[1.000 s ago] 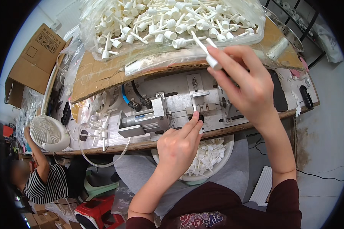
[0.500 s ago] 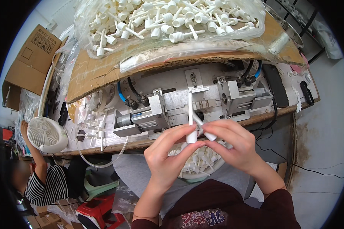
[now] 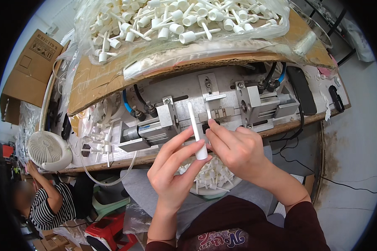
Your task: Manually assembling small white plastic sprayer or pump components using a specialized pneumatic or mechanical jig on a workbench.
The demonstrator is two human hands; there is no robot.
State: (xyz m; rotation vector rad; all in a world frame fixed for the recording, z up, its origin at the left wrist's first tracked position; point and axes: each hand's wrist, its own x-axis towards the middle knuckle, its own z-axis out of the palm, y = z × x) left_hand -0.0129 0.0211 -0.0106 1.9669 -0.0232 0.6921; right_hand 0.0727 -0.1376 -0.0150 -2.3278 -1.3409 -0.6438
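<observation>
My left hand and my right hand meet over my lap, both pinching one white plastic piece with a cap at its lower end and a thin tube pointing up. Just behind it sits a metal press fixture with pneumatic cylinders on the workbench. A white bowl of similar white parts rests on my lap under the hands. At the far edge of the bench lies a clear bag heaped with several white capped tubes on brown cardboard.
A small white fan stands at the bench's left end beside loose white parts. A cardboard box sits far left. A person in a striped shirt crouches at lower left. A black flat device lies on the right.
My right hand came down from the bag at the top with a white piece and joined my left hand above the lap; the piece now stands upright between both hands.
</observation>
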